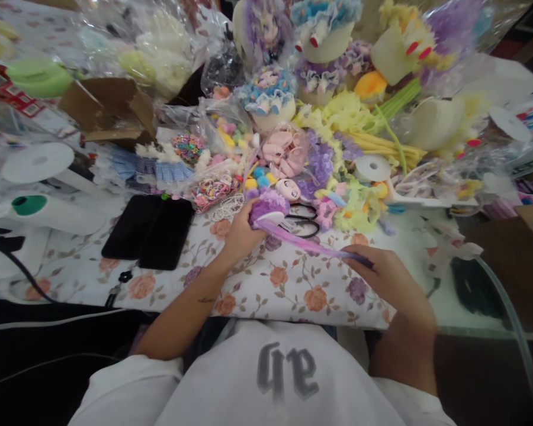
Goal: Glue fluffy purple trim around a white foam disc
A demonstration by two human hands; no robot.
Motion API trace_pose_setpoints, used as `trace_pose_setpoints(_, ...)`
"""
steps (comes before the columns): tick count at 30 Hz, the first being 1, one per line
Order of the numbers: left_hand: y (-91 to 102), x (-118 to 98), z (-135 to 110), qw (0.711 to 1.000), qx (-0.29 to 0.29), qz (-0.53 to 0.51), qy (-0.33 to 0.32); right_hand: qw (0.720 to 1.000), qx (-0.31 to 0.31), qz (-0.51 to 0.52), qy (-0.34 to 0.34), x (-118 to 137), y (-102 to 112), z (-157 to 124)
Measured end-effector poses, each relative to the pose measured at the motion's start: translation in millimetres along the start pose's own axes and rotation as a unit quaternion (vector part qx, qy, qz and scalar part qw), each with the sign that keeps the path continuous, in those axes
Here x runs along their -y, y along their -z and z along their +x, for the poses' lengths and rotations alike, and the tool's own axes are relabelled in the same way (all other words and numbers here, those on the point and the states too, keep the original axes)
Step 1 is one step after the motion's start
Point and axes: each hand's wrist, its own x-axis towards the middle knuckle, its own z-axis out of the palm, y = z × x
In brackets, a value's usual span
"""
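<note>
My left hand (244,234) is closed on a fluffy purple doll piece (272,203) with a white patch on its near side. From it a long pink-and-purple lock of doll hair (299,241) stretches to the right. Its darker far end lies in the closed fingers of my right hand (382,269). Just beyond the purple piece is a pale doll face (288,189); whether the two are joined, I cannot tell. Black-handled scissors (305,228) lie on the flowered cloth (275,296) beside my left hand, their blades hidden.
Two dark phones (160,234) lie left of my left arm. A heap of dolls, yellow trim (342,112), bagged beads (213,189) and ribbon spools (373,168) fills the back. An open cardboard box (111,109) stands back left; a glue gun (453,242) appears at right.
</note>
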Motion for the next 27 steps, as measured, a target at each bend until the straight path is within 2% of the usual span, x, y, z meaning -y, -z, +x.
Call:
trace_pose_setpoints(3,-0.4,1,-2,0.999,-0.016,0.048,-0.02,0.992,-0.045,-0.114,-0.018,-13,-4,-7)
trace_pose_setpoints(5,-1.2,1,-3,0.995,-0.031,0.077,-0.057,0.991,-0.017,-0.133,0.012,-22,-10,-9)
trace_pose_setpoints(7,-2.3,0,-4,0.989,-0.046,0.099,-0.098,0.995,0.022,-0.07,0.06,-24,-15,-5)
trace_pose_setpoints(9,-3.6,0,-6,0.985,-0.047,0.109,-0.126,0.996,0.011,0.028,0.088,-14,-21,5)
trace_pose_setpoints(13,-5.6,-1,-8,0.983,-0.014,0.114,-0.144,0.975,-0.096,0.194,0.051,30,-39,43)
trace_pose_setpoints(17,-6.2,-3,-10,0.983,0.015,0.119,-0.142,0.941,-0.101,0.322,0.03,58,-66,79)
trace_pose_setpoints(21,-5.9,-3,-11,0.978,0.026,0.127,-0.163,0.908,-0.077,0.411,0.02,55,-85,92)
trace_pose_setpoints(27,-8.5,1,-10,0.972,0.062,0.124,-0.193,0.862,-0.105,0.494,-0.032,47,-98,94)
